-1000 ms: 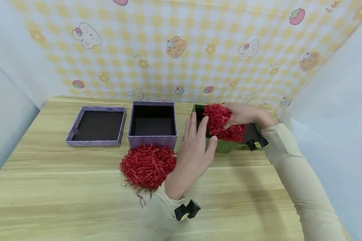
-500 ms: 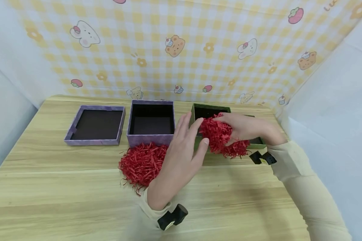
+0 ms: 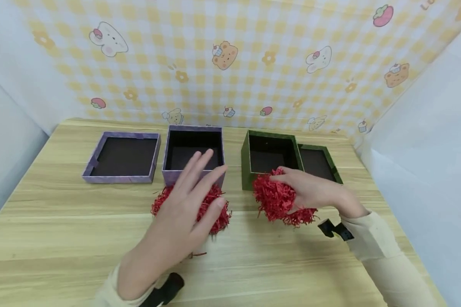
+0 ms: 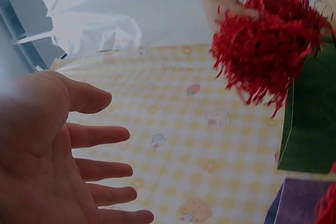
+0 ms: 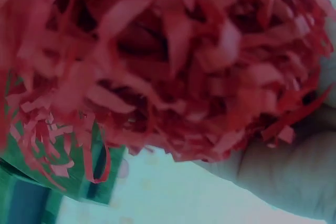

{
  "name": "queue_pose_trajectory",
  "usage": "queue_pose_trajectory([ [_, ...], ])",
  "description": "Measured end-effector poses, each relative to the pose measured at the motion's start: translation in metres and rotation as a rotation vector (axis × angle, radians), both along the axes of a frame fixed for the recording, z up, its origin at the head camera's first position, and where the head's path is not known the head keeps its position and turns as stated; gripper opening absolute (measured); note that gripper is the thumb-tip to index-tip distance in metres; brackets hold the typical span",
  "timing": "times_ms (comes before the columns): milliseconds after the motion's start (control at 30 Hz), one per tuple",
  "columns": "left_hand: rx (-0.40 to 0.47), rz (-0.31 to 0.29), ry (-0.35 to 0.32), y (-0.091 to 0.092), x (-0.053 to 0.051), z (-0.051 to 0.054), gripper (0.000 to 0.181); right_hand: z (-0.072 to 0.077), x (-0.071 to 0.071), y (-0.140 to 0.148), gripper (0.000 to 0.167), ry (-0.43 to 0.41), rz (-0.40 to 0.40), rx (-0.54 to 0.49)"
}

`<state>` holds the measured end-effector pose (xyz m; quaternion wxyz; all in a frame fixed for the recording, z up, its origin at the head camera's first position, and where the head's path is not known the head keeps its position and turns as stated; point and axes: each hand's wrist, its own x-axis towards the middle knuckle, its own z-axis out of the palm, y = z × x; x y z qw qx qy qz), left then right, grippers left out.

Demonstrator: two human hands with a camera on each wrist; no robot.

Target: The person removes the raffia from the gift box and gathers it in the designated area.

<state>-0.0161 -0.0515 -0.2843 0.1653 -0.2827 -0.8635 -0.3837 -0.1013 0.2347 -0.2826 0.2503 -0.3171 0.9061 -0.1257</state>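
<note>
My right hand (image 3: 315,189) grips a clump of red shredded paper (image 3: 274,196) just in front of the green box (image 3: 246,164). In the right wrist view the shreds (image 5: 184,66) fill most of the picture, with part of the hand at the right edge. My left hand (image 3: 176,219), fingers straight and spread, is over a second heap of red shredded paper (image 3: 220,213) and partly hides it. Nothing lies in the left palm (image 4: 37,145) in the left wrist view. Behind that heap stands the open purple box (image 3: 194,128), its black inside showing.
A purple lid (image 3: 117,180) lies inside-up left of the purple box. The green lid (image 3: 330,160) is right of the green box, partly behind the right hand. A few loose shreds (image 3: 197,255) lie on the wooden table (image 3: 46,221). A checkered cloth (image 3: 138,55) hangs behind.
My right hand has brought the red shredded paper out of the green box toward me. My left hand has moved left and nearer, from beside the green box to over the other heap.
</note>
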Motion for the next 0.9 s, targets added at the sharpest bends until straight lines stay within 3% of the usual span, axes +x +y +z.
queue_pose_trajectory([
  [133,-0.053,-0.021,0.032,-0.018,0.007,-0.001,0.046,-0.020,0.003,-0.002,0.072,-0.028,0.033,0.002],
  [267,-0.091,-0.092,0.074,-0.034,0.013,-0.011,0.048,-0.040,0.004,-0.005,0.074,-0.066,0.019,0.010],
  [367,-0.101,-0.111,0.114,-0.045,0.015,-0.021,0.051,-0.048,0.006,-0.009,0.074,-0.059,0.009,0.003],
  [567,-0.124,-0.042,0.142,-0.063,0.017,-0.032,0.052,-0.056,0.005,-0.012,0.074,-0.004,0.022,0.012],
  [900,-0.130,0.034,0.145,-0.081,0.017,-0.047,0.054,-0.068,0.000,-0.011,0.079,-0.024,0.019,0.012],
])
